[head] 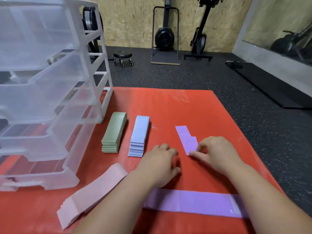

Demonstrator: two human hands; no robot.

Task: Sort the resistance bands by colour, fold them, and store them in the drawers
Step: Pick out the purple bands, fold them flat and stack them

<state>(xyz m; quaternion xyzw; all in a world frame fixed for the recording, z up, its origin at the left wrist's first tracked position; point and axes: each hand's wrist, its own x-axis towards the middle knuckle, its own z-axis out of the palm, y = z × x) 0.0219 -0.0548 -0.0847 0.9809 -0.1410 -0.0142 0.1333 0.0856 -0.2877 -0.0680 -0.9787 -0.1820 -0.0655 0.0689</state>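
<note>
On the red mat lie a folded stack of green bands and, to its right, a folded stack of light-blue bands. A folded purple band lies further right; my right hand pinches its near corner. My left hand rests on the mat with fingers loosely curled, holding nothing. An unfolded purple band lies flat under my forearms. Pink bands lie loosely at the near left. The clear plastic drawer unit stands at the left with its drawers pulled out.
Beyond the mat is dark rubber gym flooring. A small wheeled stool, rowing machines and a black mat stand far behind against a wooden wall.
</note>
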